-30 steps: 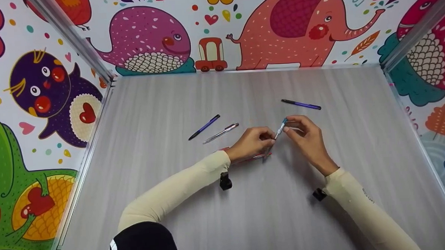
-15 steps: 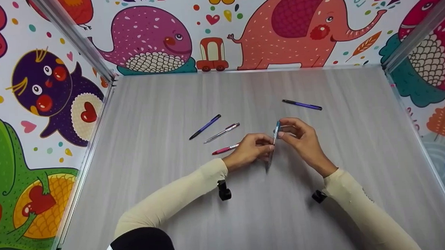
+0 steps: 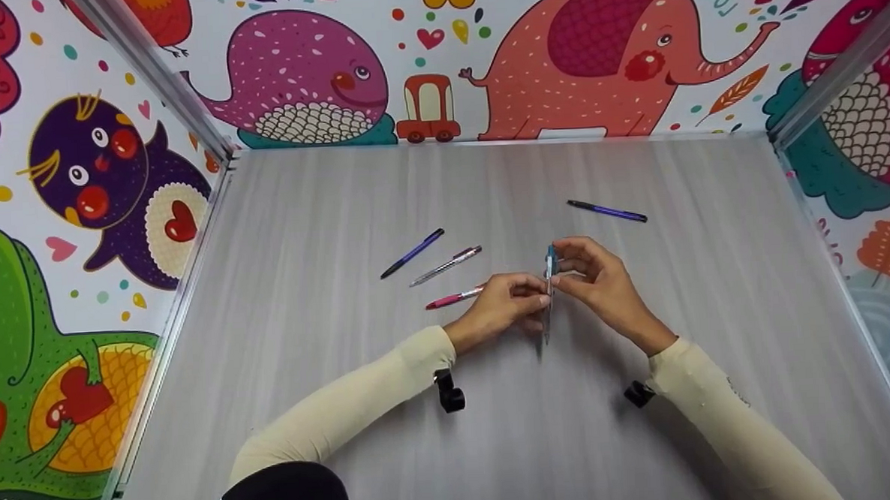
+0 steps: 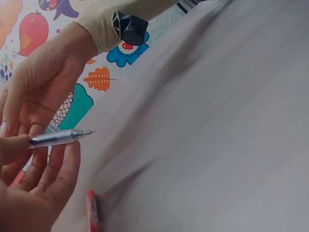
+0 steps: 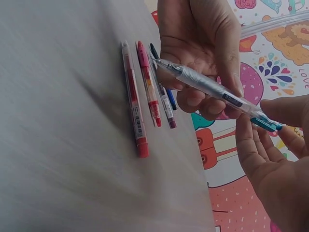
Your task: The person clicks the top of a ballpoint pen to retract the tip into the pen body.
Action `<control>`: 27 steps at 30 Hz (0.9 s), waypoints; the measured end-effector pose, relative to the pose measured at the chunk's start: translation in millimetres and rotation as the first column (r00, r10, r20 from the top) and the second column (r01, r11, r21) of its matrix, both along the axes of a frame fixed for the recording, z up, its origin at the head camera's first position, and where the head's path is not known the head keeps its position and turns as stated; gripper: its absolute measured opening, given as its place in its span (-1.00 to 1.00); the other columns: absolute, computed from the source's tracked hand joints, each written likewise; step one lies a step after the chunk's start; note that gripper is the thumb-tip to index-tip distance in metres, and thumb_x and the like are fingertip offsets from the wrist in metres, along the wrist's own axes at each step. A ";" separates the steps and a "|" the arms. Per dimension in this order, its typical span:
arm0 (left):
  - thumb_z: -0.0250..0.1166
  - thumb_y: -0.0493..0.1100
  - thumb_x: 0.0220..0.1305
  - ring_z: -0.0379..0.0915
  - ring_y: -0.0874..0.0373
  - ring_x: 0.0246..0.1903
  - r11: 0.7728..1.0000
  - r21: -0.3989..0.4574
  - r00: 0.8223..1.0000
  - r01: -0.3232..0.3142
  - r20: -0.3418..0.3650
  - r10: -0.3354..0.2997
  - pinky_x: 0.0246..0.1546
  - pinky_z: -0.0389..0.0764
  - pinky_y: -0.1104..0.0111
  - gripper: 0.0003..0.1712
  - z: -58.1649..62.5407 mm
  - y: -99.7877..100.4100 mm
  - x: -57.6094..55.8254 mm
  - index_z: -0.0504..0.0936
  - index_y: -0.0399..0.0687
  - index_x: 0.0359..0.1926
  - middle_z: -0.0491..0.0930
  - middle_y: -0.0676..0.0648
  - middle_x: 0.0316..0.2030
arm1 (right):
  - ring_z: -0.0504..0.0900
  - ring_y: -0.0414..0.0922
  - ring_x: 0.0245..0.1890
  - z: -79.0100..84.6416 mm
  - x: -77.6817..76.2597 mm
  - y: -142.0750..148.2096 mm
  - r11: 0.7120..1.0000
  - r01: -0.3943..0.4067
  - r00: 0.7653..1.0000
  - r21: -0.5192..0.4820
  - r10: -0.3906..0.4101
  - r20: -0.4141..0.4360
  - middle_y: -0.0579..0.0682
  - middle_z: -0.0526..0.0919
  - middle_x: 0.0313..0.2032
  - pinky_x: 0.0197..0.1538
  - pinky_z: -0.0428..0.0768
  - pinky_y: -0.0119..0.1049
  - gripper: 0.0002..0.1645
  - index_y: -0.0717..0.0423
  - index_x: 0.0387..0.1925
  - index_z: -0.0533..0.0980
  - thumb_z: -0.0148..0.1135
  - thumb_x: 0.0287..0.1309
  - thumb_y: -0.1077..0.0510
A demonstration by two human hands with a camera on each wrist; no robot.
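Observation:
A clear-barrelled pen with a teal clip and end (image 5: 207,89) is held in the air between both hands, its tip towards the person. My left hand (image 3: 500,305) pinches the barrel between thumb and fingers. At the teal end, my right hand (image 3: 600,284) holds the pen with thumb and fingertips. The metal tip of the pen (image 4: 63,137) sticks out past the left fingers in the left wrist view. Beneath the left hand lies a pink-red pen (image 3: 443,301), partly covered in the head view. A clear red pen (image 5: 134,106) beside it shows in the right wrist view.
Further back on the grey table (image 3: 338,202) lie a clear pen with a dark red end (image 3: 446,266) and a blue-and-black pen (image 3: 412,254). Another blue-and-black pen (image 3: 607,210) lies beyond the right hand. Patterned panels (image 3: 295,76) border the table.
The held pen has swung from a slant to nearly straight fore-and-aft, teal end away. My left hand has come slightly nearer the person, uncovering the pink-red pen's end. My right hand has shifted left.

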State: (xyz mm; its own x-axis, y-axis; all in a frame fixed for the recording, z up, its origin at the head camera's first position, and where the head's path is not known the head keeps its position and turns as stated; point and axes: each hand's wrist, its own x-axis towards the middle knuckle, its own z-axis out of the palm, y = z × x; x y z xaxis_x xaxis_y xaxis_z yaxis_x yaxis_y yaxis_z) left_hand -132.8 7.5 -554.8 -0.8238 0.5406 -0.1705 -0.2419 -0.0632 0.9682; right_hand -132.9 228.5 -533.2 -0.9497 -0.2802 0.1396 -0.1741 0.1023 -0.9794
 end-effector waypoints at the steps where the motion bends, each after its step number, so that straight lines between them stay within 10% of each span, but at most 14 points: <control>1: 0.34 -0.41 0.55 0.68 0.18 -0.18 1.000 0.014 1.000 -0.005 0.014 0.005 -0.06 0.83 0.06 -0.71 -0.1 0.2 1.1 0.65 -0.53 0.17 0.71 -0.01 -0.17 | 0.73 -0.03 0.11 0.6 0.1 -0.4 1.000 0.000 1.000 0.010 0.000 -0.002 0.29 0.67 0.23 0.19 0.70 -0.29 -0.39 0.31 0.39 0.51 0.43 0.37 0.46; 27: 0.36 -0.44 0.47 0.63 0.16 -0.15 0.991 0.116 0.990 -0.063 0.132 0.047 -0.16 0.84 0.17 -0.79 0.3 0.8 7.7 0.70 -0.41 0.07 0.71 -0.06 -0.14 | 0.73 -0.02 0.06 0.1 -0.6 -3.9 1.000 0.009 1.000 0.024 -0.009 -0.020 0.25 0.73 0.08 0.14 0.71 -0.31 -0.48 0.29 0.28 0.58 0.47 0.33 0.45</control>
State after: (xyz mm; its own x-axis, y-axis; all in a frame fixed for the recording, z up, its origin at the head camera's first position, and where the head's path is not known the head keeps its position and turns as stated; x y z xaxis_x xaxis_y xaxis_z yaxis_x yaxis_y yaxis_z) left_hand -125.1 8.3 -554.4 -0.8281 0.5178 -0.2145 -0.3574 -0.1929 0.9138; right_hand -133.5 224.6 -533.1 -0.9493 -0.2753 0.1514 -0.1921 0.1272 -0.9731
